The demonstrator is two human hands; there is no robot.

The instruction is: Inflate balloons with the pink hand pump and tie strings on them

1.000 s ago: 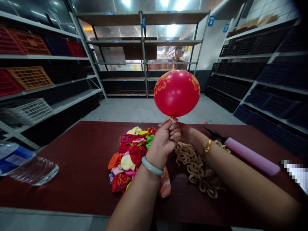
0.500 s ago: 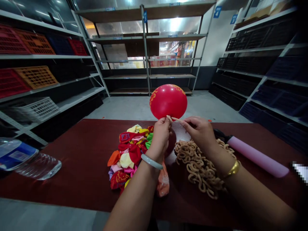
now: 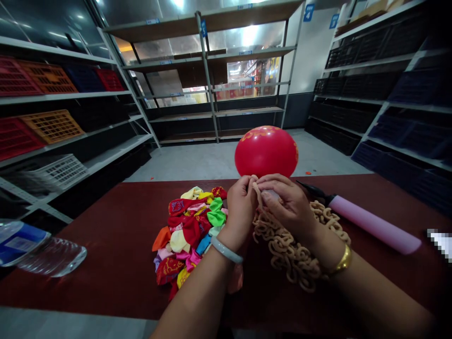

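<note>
A blown-up red balloon point(image 3: 266, 150) with yellow printing stands above the far table edge, its neck down between my hands. My left hand point(image 3: 242, 200) is closed, thumb and forefinger pinching at the neck, mostly hidden. A tan stretchy band point(image 3: 257, 192) hangs from that pinch. My right hand point(image 3: 291, 200) is curled beside it, fingertips against the band near the balloon's underside; its exact grip is partly covered. Limp balloons point(image 3: 190, 230) in many colours lie heaped left of my left wrist. Beneath my right hand spreads a pile of tan bands point(image 3: 289, 254).
A pink hand pump point(image 3: 376, 223) with a black end lies at the right of the dark red table point(image 3: 116, 249). On the left a large water bottle point(image 3: 42, 247) lies on its side. Shelves with crates point(image 3: 52, 125) flank the room; a rack point(image 3: 208, 84) stands behind.
My right hand has come in against my left, and the band stretched between them now hangs slack. The balloon has shifted right in view as the camera turned slightly.
</note>
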